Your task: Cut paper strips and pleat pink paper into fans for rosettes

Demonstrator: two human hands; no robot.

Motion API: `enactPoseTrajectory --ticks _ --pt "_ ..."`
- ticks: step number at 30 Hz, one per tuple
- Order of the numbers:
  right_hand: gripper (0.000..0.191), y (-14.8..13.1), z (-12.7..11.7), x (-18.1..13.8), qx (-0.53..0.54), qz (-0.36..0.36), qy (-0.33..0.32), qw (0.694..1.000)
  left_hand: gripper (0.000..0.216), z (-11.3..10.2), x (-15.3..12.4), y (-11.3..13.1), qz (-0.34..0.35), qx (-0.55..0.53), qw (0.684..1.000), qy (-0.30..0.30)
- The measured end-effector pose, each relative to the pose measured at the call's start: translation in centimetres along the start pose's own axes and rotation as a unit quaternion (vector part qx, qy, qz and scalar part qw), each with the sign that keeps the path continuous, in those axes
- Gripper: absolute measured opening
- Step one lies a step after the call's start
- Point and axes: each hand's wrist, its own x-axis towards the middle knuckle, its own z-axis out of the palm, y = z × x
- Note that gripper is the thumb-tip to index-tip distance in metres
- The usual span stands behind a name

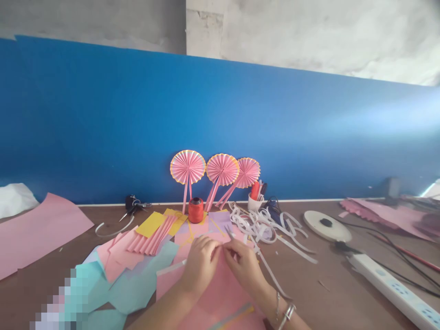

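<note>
Lower centre of the frame, the bare left hand (199, 262) and bare right hand (242, 262) meet nearly fingertip to fingertip over a large flat sheet of pink paper (220, 293). Both are pinched up tight, thumbs against fingers, basically no gap; can't tell what's between them tbh, too small. Slim metal scissors (229, 232) (pretty sure) poke out just past the right hand, so that's the nearer one; long axis runs diag., tips to upper left, other end toward the knuckles. Handles are hidden, so idk if they're held or just lying there. Red thread spool w/ a dark top (195, 212) stands upright above the left hand in the frame, not touching. Accordion-pleated pink paper (153, 245) sits left of that hand. Btw, three round pleated pink paper fans (188, 167) stand mid-frame by the blue panel (103, 114).
</note>
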Motion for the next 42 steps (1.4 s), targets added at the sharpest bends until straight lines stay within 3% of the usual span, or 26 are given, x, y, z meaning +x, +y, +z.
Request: enactPoseTrajectory --ticks 24,35,42 --pt "0.021 0.0 0.2 -0.2 -0.046 -0.047 0.029 0.997 0.018 -0.8 0.3 0.6 0.063 0.033 0.997 -0.03" --pt "0.02 0.4 0.4 -0.2 -0.015 -0.024 0.012 1.0 0.015 0.3 -0.1 -0.3 0.005 -0.021 1.0 0.002" --pt "0.021 0.3 0.3 -0.1 -0.019 -0.025 0.012 0.999 0.017 0.0 0.1 -0.3 0.022 -0.022 1.0 -0.007"
